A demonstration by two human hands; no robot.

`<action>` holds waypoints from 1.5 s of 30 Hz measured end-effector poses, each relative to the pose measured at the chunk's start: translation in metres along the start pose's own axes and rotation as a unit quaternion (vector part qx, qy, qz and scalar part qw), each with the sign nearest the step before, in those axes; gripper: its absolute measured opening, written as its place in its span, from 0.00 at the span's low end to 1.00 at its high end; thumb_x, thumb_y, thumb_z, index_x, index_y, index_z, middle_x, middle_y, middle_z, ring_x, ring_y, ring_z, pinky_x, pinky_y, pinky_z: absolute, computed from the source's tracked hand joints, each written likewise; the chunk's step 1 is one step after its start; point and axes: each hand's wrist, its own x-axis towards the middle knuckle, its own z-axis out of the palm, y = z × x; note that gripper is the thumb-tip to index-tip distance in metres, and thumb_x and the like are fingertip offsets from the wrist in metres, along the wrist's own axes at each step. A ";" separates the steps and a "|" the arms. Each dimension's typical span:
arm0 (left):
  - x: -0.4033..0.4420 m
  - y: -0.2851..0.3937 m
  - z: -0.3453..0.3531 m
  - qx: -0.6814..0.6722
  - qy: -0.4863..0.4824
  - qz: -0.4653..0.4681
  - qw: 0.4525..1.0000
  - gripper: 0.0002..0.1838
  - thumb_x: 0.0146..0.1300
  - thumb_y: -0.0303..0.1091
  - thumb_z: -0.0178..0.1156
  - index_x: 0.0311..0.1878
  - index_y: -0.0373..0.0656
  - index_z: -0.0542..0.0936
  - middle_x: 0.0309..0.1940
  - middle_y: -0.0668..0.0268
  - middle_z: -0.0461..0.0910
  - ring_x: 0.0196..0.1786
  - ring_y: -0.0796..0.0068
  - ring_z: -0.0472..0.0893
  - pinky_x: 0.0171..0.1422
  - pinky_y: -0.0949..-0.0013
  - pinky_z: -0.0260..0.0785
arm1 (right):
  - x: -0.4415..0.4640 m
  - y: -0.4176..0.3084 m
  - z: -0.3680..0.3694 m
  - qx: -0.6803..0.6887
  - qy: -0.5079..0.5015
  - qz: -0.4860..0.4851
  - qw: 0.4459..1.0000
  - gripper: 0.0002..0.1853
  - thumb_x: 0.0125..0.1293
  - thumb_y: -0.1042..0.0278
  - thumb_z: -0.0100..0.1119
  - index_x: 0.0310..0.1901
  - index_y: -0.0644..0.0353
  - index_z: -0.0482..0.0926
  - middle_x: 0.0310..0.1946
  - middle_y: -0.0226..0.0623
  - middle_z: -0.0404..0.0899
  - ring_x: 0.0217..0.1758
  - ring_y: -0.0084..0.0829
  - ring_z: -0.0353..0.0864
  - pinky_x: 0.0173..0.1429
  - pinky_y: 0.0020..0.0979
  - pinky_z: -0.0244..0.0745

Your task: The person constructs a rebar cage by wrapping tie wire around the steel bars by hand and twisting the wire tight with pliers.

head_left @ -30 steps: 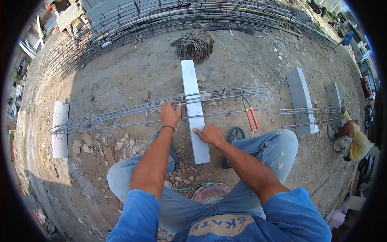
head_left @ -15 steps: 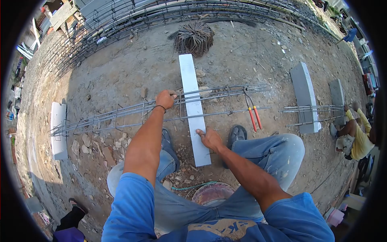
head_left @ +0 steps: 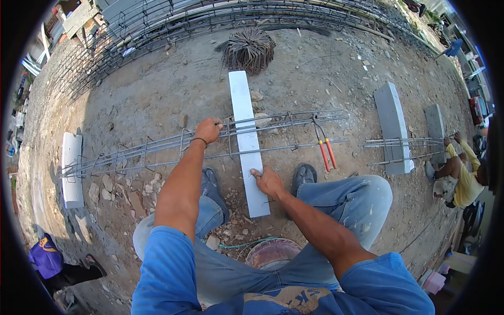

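Observation:
A long rebar cage (head_left: 198,156) of thin steel bars and bent stirrups lies across a light grey block (head_left: 243,103) in front of me. My left hand (head_left: 209,129) is closed around the cage's upper bars, just left of the block. My right hand (head_left: 269,182) is closed above the block's near end, thumb forward. A thin dark wire end shows beside it, but what its fingers hold is too small to make out. Red-handled pincers (head_left: 326,152) hang by their jaws from the cage, right of the block.
A bundle of bent steel rods (head_left: 249,50) stands beyond the block. Another block (head_left: 72,170) supports the cage's left end. On the right, a person in yellow (head_left: 467,184) sits by more blocks (head_left: 394,126). An upturned bucket (head_left: 273,252) is beneath me. Someone with purple clothing (head_left: 46,257) is lower left.
Both my hands keep nearly the same places on the cage and block; the view has shifted slightly. The person at lower left has moved further into view. The co-worker's hand at right has risen.

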 end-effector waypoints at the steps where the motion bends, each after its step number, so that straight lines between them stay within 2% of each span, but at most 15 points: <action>1: 0.001 -0.001 -0.001 -0.007 -0.007 0.005 1.000 0.10 0.69 0.39 0.64 0.44 0.48 0.91 0.42 0.50 0.89 0.50 0.48 0.88 0.54 0.53 0.77 | 0.000 0.000 -0.001 0.001 -0.005 0.003 1.000 0.35 0.77 0.38 0.57 0.52 0.74 0.80 0.49 0.71 0.84 0.58 0.68 0.83 0.63 0.57 0.76; 5: 0.003 -0.012 0.001 -0.025 -0.006 0.020 0.999 0.10 0.68 0.37 0.65 0.44 0.45 0.91 0.42 0.49 0.89 0.49 0.47 0.88 0.56 0.53 0.77 | 0.003 -0.001 -0.002 -0.004 -0.026 0.007 1.000 0.35 0.77 0.37 0.55 0.58 0.72 0.78 0.53 0.69 0.84 0.61 0.67 0.82 0.64 0.58 0.75; 7: 0.005 -0.016 0.003 -0.024 0.020 0.038 0.999 0.10 0.67 0.36 0.65 0.44 0.42 0.91 0.42 0.49 0.89 0.48 0.47 0.87 0.56 0.53 0.77 | 0.004 0.000 -0.002 -0.002 -0.026 0.010 1.000 0.35 0.77 0.37 0.56 0.58 0.72 0.77 0.53 0.70 0.83 0.61 0.67 0.82 0.64 0.58 0.75; 14: 0.007 -0.019 0.000 -0.035 -0.012 0.026 0.999 0.11 0.66 0.35 0.66 0.45 0.41 0.90 0.41 0.46 0.89 0.47 0.46 0.88 0.55 0.53 0.78 | 0.003 0.001 -0.003 -0.004 -0.033 0.015 0.999 0.36 0.76 0.37 0.56 0.58 0.72 0.76 0.52 0.70 0.83 0.61 0.68 0.81 0.64 0.58 0.74; 17: -0.002 -0.007 -0.008 -0.021 -0.039 -0.008 0.999 0.10 0.66 0.36 0.69 0.46 0.44 0.91 0.45 0.50 0.89 0.51 0.47 0.86 0.60 0.52 0.75 | 0.004 0.002 -0.003 -0.002 -0.040 0.015 0.999 0.37 0.76 0.36 0.56 0.58 0.73 0.76 0.53 0.70 0.83 0.61 0.69 0.81 0.65 0.58 0.74; 19: -0.023 0.000 -0.008 0.132 0.158 0.071 0.976 0.10 0.65 0.40 0.70 0.46 0.48 0.90 0.50 0.57 0.87 0.57 0.50 0.83 0.67 0.50 0.68 | 0.002 0.003 -0.003 0.002 -0.035 0.012 0.999 0.37 0.76 0.36 0.55 0.58 0.73 0.75 0.53 0.70 0.83 0.61 0.69 0.81 0.65 0.58 0.74; 20: -0.034 0.010 -0.009 0.139 0.158 0.076 0.974 0.10 0.65 0.40 0.70 0.46 0.48 0.90 0.50 0.57 0.87 0.57 0.50 0.83 0.67 0.50 0.68 | 0.002 0.002 -0.002 0.002 -0.033 0.006 0.999 0.38 0.76 0.36 0.55 0.58 0.73 0.75 0.54 0.70 0.83 0.62 0.69 0.81 0.66 0.58 0.74; 22: -0.059 0.036 -0.004 0.128 0.318 0.103 0.934 0.10 0.63 0.40 0.72 0.43 0.48 0.86 0.46 0.59 0.82 0.55 0.51 0.79 0.67 0.49 0.64 | 0.004 0.002 -0.004 0.011 -0.037 0.004 0.999 0.38 0.77 0.35 0.54 0.59 0.73 0.74 0.54 0.70 0.83 0.62 0.68 0.81 0.66 0.58 0.73; 25: -0.102 0.062 0.018 0.081 0.287 0.161 0.941 0.10 0.65 0.38 0.71 0.40 0.45 0.81 0.43 0.60 0.82 0.53 0.51 0.80 0.59 0.48 0.67 | -0.003 -0.003 -0.004 0.022 -0.045 0.008 0.999 0.38 0.77 0.35 0.53 0.61 0.73 0.73 0.55 0.69 0.82 0.63 0.67 0.81 0.67 0.58 0.73; 28: -0.122 0.051 0.048 0.108 0.216 0.181 0.954 0.09 0.67 0.36 0.68 0.47 0.47 0.80 0.42 0.59 0.81 0.50 0.51 0.80 0.63 0.49 0.65 | -0.002 0.001 -0.005 0.021 -0.035 0.009 0.999 0.38 0.77 0.35 0.53 0.62 0.72 0.73 0.56 0.69 0.82 0.64 0.67 0.80 0.67 0.58 0.73; 30: -0.130 0.040 0.053 0.086 0.214 0.154 0.961 0.13 0.67 0.30 0.66 0.53 0.45 0.80 0.46 0.57 0.84 0.52 0.50 0.82 0.59 0.48 0.67 | 0.001 0.004 -0.002 0.013 -0.032 0.000 0.999 0.39 0.77 0.35 0.53 0.62 0.72 0.73 0.56 0.68 0.82 0.64 0.66 0.80 0.67 0.58 0.74; 33: -0.137 0.022 0.047 0.016 0.180 0.150 0.972 0.20 0.66 0.24 0.66 0.60 0.44 0.78 0.44 0.54 0.85 0.49 0.46 0.84 0.55 0.47 0.71 | 0.004 0.004 -0.004 0.017 -0.050 0.004 0.999 0.39 0.76 0.34 0.53 0.63 0.72 0.73 0.58 0.68 0.82 0.65 0.65 0.80 0.67 0.58 0.74; 36: -0.125 0.009 0.045 -0.011 0.134 0.123 0.983 0.23 0.64 0.19 0.65 0.62 0.45 0.77 0.39 0.52 0.85 0.45 0.44 0.84 0.49 0.48 0.74 | 0.002 0.003 -0.004 0.018 -0.051 0.005 0.999 0.39 0.76 0.33 0.54 0.63 0.71 0.74 0.59 0.67 0.81 0.66 0.64 0.80 0.67 0.58 0.74; 39: -0.126 0.014 0.037 -0.026 0.121 0.150 0.981 0.25 0.63 0.16 0.65 0.62 0.47 0.77 0.37 0.51 0.84 0.42 0.43 0.84 0.47 0.49 0.76 | 0.001 0.002 -0.006 0.014 -0.042 0.012 0.999 0.39 0.75 0.33 0.55 0.62 0.71 0.75 0.59 0.67 0.81 0.66 0.64 0.80 0.67 0.58 0.74; 45: -0.130 0.010 0.034 -0.027 0.131 0.142 0.981 0.23 0.63 0.17 0.66 0.60 0.47 0.79 0.37 0.51 0.83 0.42 0.46 0.84 0.46 0.50 0.76 | 0.006 0.005 -0.004 0.002 -0.052 0.011 0.999 0.39 0.75 0.34 0.56 0.61 0.72 0.75 0.59 0.68 0.81 0.66 0.64 0.80 0.68 0.57 0.74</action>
